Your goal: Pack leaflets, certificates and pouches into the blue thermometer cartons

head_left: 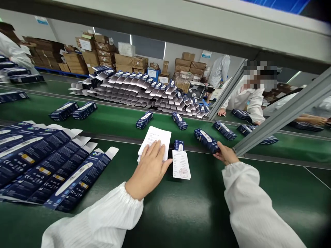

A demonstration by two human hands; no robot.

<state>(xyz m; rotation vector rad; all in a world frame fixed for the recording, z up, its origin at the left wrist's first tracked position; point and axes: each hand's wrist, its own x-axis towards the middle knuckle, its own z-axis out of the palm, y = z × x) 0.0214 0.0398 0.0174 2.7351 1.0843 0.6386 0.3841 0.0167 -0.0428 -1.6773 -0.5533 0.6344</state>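
Note:
My left hand [152, 162] lies flat with fingers stretched out on a stack of printed white paper sheets [159, 135] at the belt's near edge. Just right of it, a smaller stack of white slips with a round red stamp [181, 164] rests by a small blue box [178, 145]. Farther right, my right hand [226, 153] grips the near end of a dark blue carton [206, 140], fingers wrapped round it. That carton is over the near edge of the green conveyor belt. The fingertips behind the carton are partly hidden.
Several blue cartons [144, 120] lie spaced along the belt [116, 120]. Open-ended cartons [82, 179] are piled at left, and another long pile [144, 86] stands beyond the belt. A slanted metal post [279, 115] rises at right. A person in white [245, 96] works across the line.

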